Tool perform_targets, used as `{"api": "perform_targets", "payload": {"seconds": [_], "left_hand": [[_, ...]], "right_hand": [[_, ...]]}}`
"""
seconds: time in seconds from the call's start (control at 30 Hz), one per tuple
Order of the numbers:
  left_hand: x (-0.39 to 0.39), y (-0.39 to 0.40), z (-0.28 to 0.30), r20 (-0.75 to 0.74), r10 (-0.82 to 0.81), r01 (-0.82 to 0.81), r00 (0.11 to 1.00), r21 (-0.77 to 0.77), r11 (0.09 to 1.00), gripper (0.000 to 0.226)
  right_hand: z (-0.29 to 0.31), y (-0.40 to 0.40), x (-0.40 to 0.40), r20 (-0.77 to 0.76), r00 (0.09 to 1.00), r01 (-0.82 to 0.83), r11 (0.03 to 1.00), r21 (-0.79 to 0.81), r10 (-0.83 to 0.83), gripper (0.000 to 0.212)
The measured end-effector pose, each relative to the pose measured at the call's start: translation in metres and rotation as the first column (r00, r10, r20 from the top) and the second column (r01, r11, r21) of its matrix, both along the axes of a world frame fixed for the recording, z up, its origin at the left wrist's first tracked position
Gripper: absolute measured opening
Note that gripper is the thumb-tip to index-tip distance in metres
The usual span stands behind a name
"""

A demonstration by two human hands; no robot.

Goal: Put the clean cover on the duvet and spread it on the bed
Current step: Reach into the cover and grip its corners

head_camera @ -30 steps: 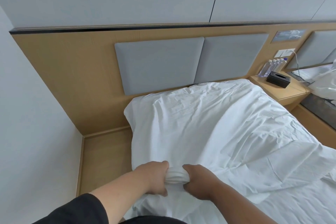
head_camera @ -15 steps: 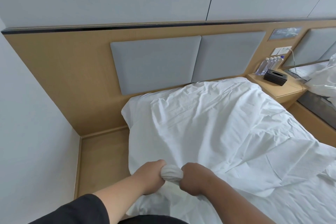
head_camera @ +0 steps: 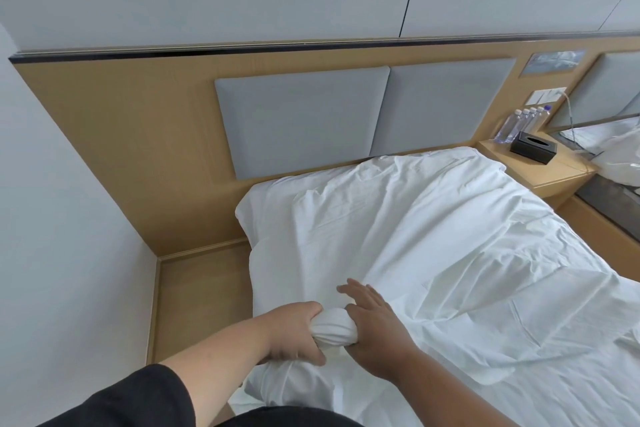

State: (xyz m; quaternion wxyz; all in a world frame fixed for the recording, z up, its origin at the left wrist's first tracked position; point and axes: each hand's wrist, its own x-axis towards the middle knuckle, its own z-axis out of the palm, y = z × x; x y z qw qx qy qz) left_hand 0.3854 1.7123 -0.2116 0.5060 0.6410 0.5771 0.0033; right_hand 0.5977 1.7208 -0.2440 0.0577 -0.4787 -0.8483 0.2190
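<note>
left hand (head_camera: 294, 331) fist clamped on a twisted bunch of the wrinkled white fabric duvet cover (head_camera: 433, 253) at 6 o'clock | right hand (head_camera: 372, 326) fingers straight, lying on cover just beside bunch | cover spread over bed toward 12 o'clock | black tissue box (head_camera: 533, 151) on wooden bedside shelf (head_camera: 554, 172) at 2 o'clock

The white duvet cover (head_camera: 433, 253) runs off the right and lower edges of the frame, so its far side and foot end go unseen. The left hand (head_camera: 294, 333) wraps a bunched roll of cloth (head_camera: 334, 326), hiding what lies inside the fist. Both forearms are cut by the bottom edge. At upper right, the bottle (head_camera: 512, 126) labels are too small to read, and the framed picture (head_camera: 556, 61) is blurred.
</note>
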Motion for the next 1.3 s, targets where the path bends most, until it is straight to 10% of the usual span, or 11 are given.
{"api": "perform_targets", "payload": {"seconds": [0.2, 0.43, 0.57, 0.8, 1.1, 1.3], "left_hand": [[-0.004, 0.001, -0.001, -0.145, -0.011, 0.022, 0.989, 0.073, 0.997, 0.026], [-0.008, -0.007, -0.023, -0.472, -0.065, 0.208, 0.879, 0.258, 0.944, 0.023], [-0.005, -0.005, -0.026, -0.532, -0.033, 0.220, 0.846, 0.292, 0.931, 0.025], [-0.012, -0.004, -0.027, -0.507, 0.093, 0.102, 0.857, 0.343, 0.934, 0.029], [-0.019, -0.007, -0.029, -0.469, 0.034, 0.141, 0.882, 0.332, 0.933, 0.010], [-0.028, -0.004, -0.027, -0.307, 0.115, -0.035, 0.945, 0.256, 0.966, 0.014]], "right_hand": [[0.010, 0.006, -0.012, 0.101, 0.995, 0.040, 0.969, -0.242, -0.016, 0.011], [0.026, 0.017, -0.033, 0.372, 0.925, 0.107, 0.886, -0.451, 0.077, 0.050], [0.038, 0.027, -0.043, 0.457, 0.869, 0.130, 0.805, -0.578, 0.188, 0.025], [0.032, 0.018, -0.035, 0.242, 0.965, 0.083, 0.758, -0.647, 0.101, 0.019], [0.038, 0.023, -0.044, 0.383, 0.900, 0.083, 0.783, -0.616, 0.206, 0.053], [0.029, 0.019, -0.055, 0.451, 0.884, 0.098, 0.897, -0.431, 0.120, 0.011]]}}
